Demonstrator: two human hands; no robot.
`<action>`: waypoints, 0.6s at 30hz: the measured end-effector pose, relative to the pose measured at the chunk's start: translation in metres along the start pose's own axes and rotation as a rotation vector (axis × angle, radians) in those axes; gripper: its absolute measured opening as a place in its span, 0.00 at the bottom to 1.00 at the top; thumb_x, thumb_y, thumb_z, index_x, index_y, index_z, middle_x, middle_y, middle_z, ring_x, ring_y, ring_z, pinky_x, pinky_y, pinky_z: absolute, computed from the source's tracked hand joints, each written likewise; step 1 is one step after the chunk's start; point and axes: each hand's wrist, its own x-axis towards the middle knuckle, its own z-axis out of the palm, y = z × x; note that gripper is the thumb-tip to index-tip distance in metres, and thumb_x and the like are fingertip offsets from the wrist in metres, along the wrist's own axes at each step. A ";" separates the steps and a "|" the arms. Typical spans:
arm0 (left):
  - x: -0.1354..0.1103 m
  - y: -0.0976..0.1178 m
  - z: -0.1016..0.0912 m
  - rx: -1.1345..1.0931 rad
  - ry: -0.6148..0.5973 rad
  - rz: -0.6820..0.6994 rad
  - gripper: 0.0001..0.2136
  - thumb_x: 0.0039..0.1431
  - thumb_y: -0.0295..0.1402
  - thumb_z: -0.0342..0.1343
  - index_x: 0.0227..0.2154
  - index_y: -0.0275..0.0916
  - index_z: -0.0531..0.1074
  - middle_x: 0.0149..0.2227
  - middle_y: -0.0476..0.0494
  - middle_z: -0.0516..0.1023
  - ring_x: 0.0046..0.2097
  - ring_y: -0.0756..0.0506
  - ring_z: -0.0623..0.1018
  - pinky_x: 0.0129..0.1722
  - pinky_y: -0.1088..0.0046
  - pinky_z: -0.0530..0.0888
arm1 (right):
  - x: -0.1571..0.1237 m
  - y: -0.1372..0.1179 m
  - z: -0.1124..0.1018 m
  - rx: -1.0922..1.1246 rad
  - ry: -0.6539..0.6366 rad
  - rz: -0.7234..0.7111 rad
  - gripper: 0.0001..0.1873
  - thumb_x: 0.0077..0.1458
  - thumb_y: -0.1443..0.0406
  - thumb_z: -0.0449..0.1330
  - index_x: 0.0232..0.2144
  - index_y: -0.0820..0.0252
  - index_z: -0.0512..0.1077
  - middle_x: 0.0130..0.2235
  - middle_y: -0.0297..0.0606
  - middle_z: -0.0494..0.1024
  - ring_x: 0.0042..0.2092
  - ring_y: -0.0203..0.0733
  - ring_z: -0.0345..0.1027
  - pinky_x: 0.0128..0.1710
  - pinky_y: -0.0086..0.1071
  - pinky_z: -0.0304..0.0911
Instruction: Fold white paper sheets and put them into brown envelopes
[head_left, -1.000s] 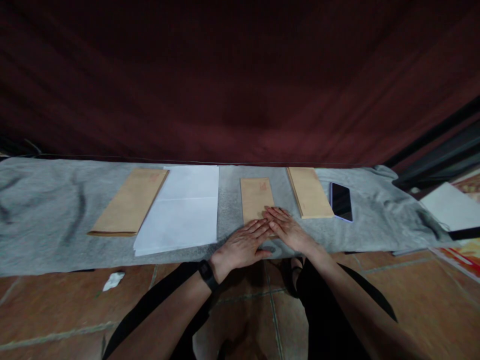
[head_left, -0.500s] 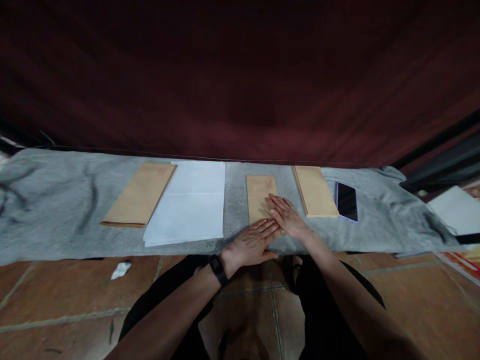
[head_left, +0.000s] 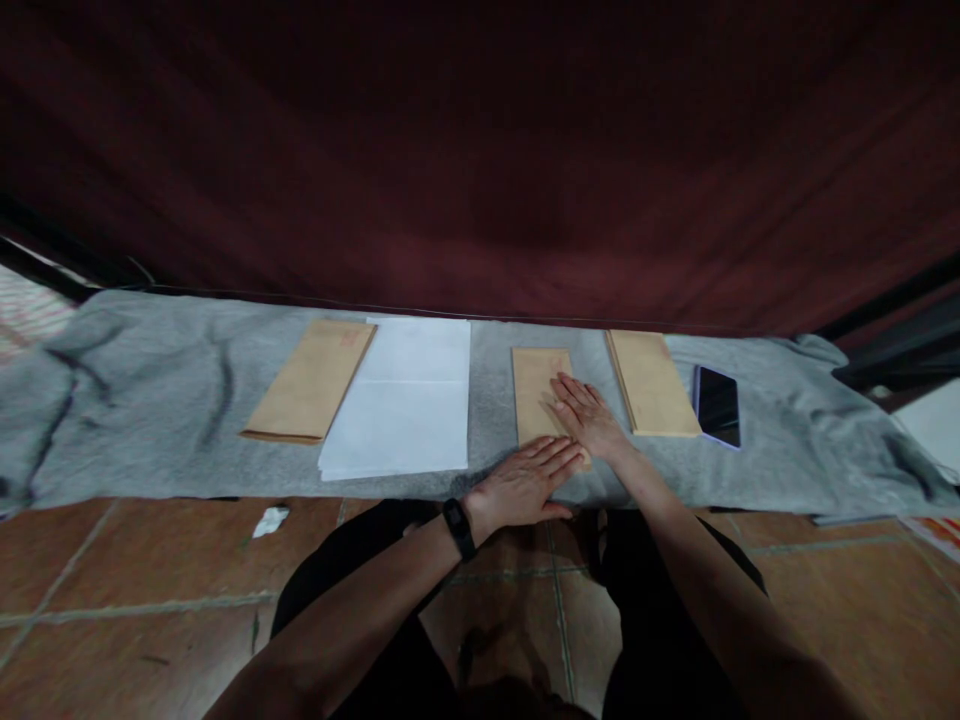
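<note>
A single brown paper envelope point(head_left: 534, 395) lies in front of me on a grey cloth. My left hand point(head_left: 525, 484) lies flat across its near end, fingers stretched toward the right, a black band on the wrist. My right hand point(head_left: 590, 418) rests flat on the envelope's right side, fingers pointing away from me. Both hands are open and hide much of the envelope's lower part. To the left is a stack of white paper sheets point(head_left: 405, 415) with a crease across it, next to a pile of brown envelopes point(head_left: 311, 380). Another pile of envelopes point(head_left: 656, 385) lies to the right.
A phone point(head_left: 718, 405) with a dark screen touches or nearly touches the right envelope pile. The grey cloth point(head_left: 165, 400) covers the long narrow surface. A dark red curtain point(head_left: 480, 200) hangs behind it. A crumpled white scrap point(head_left: 271, 520) lies on the tiled floor.
My right hand has slid a little up the envelope, away from my left hand, which stays at the near end. The whole view has shifted slightly left.
</note>
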 end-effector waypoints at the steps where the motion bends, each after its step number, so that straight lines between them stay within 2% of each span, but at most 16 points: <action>1: 0.000 0.000 -0.001 0.004 0.002 0.005 0.36 0.67 0.52 0.48 0.69 0.36 0.49 0.72 0.37 0.50 0.73 0.42 0.48 0.71 0.63 0.44 | 0.001 0.000 0.001 -0.002 0.001 0.007 0.31 0.71 0.53 0.35 0.72 0.55 0.47 0.73 0.39 0.48 0.73 0.46 0.41 0.70 0.50 0.41; 5: -0.001 0.001 -0.005 0.010 0.000 0.026 0.36 0.67 0.52 0.48 0.69 0.35 0.49 0.72 0.36 0.50 0.73 0.42 0.48 0.71 0.63 0.44 | 0.006 -0.002 0.003 -0.006 0.019 0.051 0.32 0.71 0.53 0.34 0.72 0.54 0.47 0.72 0.39 0.50 0.72 0.46 0.42 0.70 0.50 0.41; 10: -0.004 0.001 -0.009 0.015 -0.006 0.037 0.35 0.67 0.51 0.49 0.69 0.36 0.50 0.72 0.37 0.50 0.73 0.42 0.49 0.71 0.62 0.45 | 0.018 -0.009 0.002 -0.036 0.031 0.097 0.33 0.71 0.53 0.34 0.71 0.59 0.50 0.72 0.41 0.50 0.72 0.48 0.43 0.70 0.50 0.41; 13: -0.007 0.001 -0.008 0.008 -0.010 0.050 0.35 0.67 0.50 0.49 0.69 0.36 0.49 0.72 0.36 0.51 0.73 0.42 0.50 0.71 0.62 0.45 | 0.027 -0.015 0.003 -0.052 0.059 0.133 0.34 0.71 0.52 0.35 0.71 0.61 0.50 0.72 0.43 0.50 0.72 0.49 0.43 0.70 0.50 0.40; 18: -0.011 -0.001 -0.003 0.011 -0.014 0.052 0.36 0.66 0.48 0.51 0.70 0.36 0.47 0.73 0.39 0.50 0.73 0.43 0.49 0.71 0.62 0.46 | 0.040 -0.024 0.003 -0.052 0.086 0.173 0.34 0.71 0.51 0.34 0.71 0.60 0.50 0.72 0.43 0.51 0.72 0.48 0.44 0.70 0.51 0.38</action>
